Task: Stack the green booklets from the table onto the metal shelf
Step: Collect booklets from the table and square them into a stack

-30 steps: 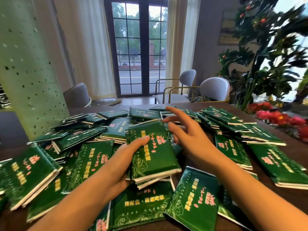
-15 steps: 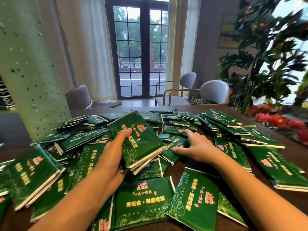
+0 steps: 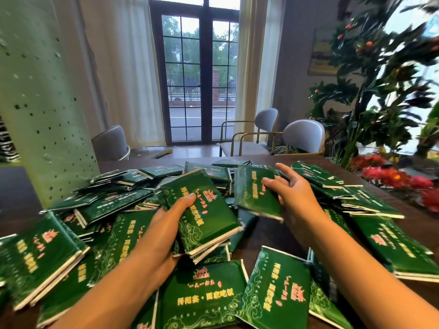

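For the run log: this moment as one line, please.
phase: gathering | left hand: holds booklet stack | right hand: grips single booklet | rest: booklets strewn on table

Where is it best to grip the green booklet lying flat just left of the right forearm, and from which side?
Probably its left long edge, from the left. This booklet lies on top, overlapping the neighbouring booklet, so fingers could slip under that edge, thumb on the cover.

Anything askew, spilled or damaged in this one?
Yes: the green booklets lie strewn over the table, overlapping at all angles instead of stacked. In the small stack that the left hand grips, the lower booklets jut out unevenly. The right hand holds a single booklet. No damage shows.
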Available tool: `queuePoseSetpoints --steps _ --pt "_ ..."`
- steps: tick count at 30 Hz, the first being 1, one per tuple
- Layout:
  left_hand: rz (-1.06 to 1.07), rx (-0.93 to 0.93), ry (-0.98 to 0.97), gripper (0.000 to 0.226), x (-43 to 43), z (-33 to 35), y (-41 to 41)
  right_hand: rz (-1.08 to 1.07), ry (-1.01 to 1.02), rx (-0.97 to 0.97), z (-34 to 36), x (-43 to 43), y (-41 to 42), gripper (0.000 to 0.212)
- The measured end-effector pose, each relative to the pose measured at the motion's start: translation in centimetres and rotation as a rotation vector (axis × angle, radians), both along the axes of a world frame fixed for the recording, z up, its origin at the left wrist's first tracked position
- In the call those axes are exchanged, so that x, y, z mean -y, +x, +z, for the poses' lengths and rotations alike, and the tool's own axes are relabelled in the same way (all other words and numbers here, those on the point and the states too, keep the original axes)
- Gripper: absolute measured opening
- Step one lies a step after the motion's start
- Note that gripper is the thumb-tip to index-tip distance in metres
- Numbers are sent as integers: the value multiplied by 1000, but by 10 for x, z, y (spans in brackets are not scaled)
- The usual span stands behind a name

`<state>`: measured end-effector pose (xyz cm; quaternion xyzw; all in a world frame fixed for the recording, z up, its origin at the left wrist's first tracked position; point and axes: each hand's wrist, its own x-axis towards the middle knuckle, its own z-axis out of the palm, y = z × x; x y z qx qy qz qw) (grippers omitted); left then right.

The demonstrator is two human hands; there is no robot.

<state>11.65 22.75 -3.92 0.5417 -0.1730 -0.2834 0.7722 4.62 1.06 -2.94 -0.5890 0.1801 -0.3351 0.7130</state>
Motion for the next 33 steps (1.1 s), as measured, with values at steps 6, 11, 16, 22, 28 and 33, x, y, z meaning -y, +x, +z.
queuePoseSetpoints --steps 6,11,16,22,28,33 --pt "-55 -102 165 59 9 6 -9 180 111 96 9 -16 -9 40" --pt "-47 -126 123 57 16 4 -6 214 -215 30 2 -38 -7 31" --pt "-80 -113 65 57 17 5 -9 155 -525 5 -4 -56 -7 36" --pt "-119 -40 24 49 16 4 -14 147 -916 -123 -11 -61 -8 43" --pt "-132 44 61 61 15 -1 -9 422 -927 -233 -13 -65 -9 53" --pt "-132 68 76 62 14 -2 -4 420 -880 -180 -15 -66 -9 55"
